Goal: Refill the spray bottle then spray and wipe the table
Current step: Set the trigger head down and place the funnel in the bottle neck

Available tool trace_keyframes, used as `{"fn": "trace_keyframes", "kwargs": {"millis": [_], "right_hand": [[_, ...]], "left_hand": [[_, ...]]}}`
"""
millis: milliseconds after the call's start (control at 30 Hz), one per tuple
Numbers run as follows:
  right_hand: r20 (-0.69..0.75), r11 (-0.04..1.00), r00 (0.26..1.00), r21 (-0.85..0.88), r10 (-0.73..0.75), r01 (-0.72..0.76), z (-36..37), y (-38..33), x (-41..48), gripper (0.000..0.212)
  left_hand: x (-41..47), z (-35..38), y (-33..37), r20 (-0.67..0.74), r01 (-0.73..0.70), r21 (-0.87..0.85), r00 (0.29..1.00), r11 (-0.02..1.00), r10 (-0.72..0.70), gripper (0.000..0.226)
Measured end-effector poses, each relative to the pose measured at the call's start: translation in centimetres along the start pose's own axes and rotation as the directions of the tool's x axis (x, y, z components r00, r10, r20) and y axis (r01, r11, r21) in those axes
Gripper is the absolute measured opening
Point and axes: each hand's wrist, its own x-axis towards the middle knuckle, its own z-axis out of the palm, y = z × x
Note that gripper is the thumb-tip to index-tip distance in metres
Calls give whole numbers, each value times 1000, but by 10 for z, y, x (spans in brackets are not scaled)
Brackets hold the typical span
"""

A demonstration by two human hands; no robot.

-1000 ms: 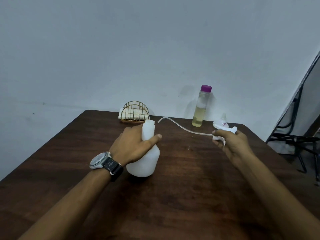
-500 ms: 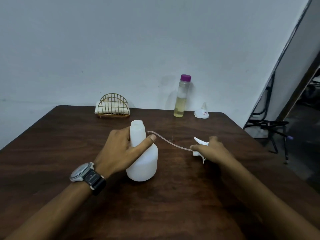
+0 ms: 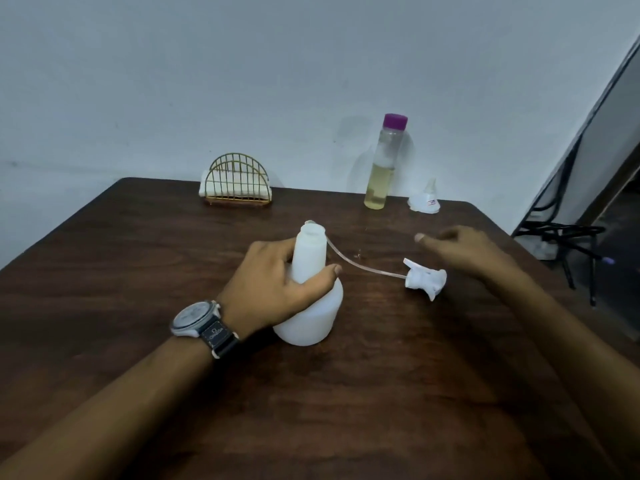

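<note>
A white spray bottle (image 3: pixel 313 313) stands upright in the middle of the dark wooden table (image 3: pixel 346 393), its neck uncapped. My left hand (image 3: pixel 277 282) grips its neck. The white trigger head (image 3: pixel 424 278) lies on the table to the right, its thin tube curving back toward the bottle's neck. Just beyond the head hovers my right hand (image 3: pixel 464 251), fingers apart, holding nothing. A clear bottle with a purple cap (image 3: pixel 382 164), part full of yellowish liquid, stands at the back by the wall. A small white funnel (image 3: pixel 425 201) sits to its right.
A gold wire holder with folded white cloths (image 3: pixel 236 187) sits at the table's back edge, left of centre. The wall runs right behind the table. Black metal chair legs (image 3: pixel 568 237) stand on the floor past the table's right edge.
My right hand has laid the trigger head on the table, let go of it and lifted away toward the back. My left hand keeps its hold on the bottle.
</note>
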Motion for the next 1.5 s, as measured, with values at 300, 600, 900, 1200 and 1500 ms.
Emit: {"fn": "trace_keyframes", "kwargs": {"millis": [300,600,900,1200,1500], "right_hand": [[-239,995,966,15,-94,100,11,-13,112,53],[-263,995,963,-99,-56,31,35,-18,198,67],[-128,954,990,-300,-62,21,49,-10,248,62],[-152,968,985,-248,-78,38,38,-15,231,84],[-268,895,962,418,-42,155,12,-48,133,80]], "left_hand": [[-3,5,-4,-41,30,-51,999,998,-32,56],[-5,8,-1,-90,1,-79,996,997,-8,38],[-4,9,0,-94,-15,-70,996,997,8,36],[-3,9,-2,-92,-16,-71,996,997,9,36],[-4,9,-5,-87,6,-45,996,999,-10,44]]}}
